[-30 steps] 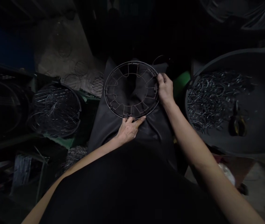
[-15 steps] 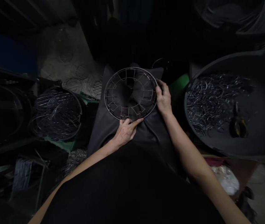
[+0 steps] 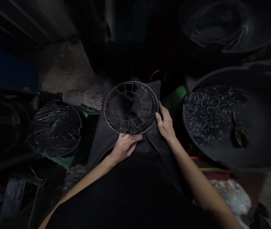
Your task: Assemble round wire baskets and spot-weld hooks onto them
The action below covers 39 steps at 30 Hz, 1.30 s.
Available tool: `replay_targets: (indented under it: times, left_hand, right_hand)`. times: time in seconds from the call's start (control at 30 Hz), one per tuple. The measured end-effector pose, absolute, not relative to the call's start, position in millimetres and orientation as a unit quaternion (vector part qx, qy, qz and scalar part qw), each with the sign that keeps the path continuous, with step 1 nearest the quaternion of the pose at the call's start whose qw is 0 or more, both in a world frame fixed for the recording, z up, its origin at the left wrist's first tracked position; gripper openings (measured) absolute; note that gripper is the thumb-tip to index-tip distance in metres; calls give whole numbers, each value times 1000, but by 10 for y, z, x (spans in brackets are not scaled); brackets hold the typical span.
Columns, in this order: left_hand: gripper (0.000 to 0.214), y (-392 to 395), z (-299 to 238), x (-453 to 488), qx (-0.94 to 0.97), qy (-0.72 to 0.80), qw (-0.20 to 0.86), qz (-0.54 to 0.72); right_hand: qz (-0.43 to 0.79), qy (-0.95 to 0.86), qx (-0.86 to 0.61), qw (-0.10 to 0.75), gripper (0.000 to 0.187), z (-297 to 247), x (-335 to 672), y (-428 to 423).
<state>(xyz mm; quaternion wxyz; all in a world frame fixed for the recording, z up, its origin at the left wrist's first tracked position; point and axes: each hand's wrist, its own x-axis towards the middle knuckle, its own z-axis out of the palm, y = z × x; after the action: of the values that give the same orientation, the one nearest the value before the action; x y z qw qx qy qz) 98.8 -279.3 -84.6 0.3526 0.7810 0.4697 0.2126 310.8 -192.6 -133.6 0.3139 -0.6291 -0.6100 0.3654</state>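
Observation:
A round wire frame (image 3: 131, 133), with an outer hoop and looped wires bent inward all around, rests over the dark cloth (image 3: 99, 133) on my lap. My left hand (image 3: 125, 146) grips the hoop at its near edge, the index finger stretched along the rim. At the hoop's right side my right hand (image 3: 166, 123) holds the rim between thumb and fingers. Parts of the fingers on both hands are hidden behind the hoop.
To the right stands a wide dark basin (image 3: 266, 156) with many curved wire pieces (image 3: 204, 114) and yellow-and-black pliers (image 3: 239, 135). A bucket of cut wires (image 3: 56, 127) is on the left. Wire rings (image 3: 74, 95) lie on the floor behind it. A coil of wire (image 3: 241, 35) sits upper right.
The view has tilted, so the surroundings appear lower. The wire frame seems turned slightly between my hands, and both hands still hold its rim.

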Motion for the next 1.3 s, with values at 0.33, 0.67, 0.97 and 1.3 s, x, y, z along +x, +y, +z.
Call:
replay_targets:
  times: [0.33,0.67,0.97,1.3]
  left_hand:
    - [36,-1396,-779,-262,489,703,342,387]
    - [29,-663,-949,-175,574,617,477,252]
    - [45,-1131,-706,-133,351,573,628,392]
    - [49,-1352,-640,-77,242,515,700,432]
  right_hand:
    - [438,-488,-677,334,49,-1149,3045,-1827]
    - [436,-410,-729,331,54,-1061,2940,-1803]
    - [378,-475,-730,313,43,-957,2924,-1596]
    - [445,-588,-615,279,49,-743,2852,-1062]
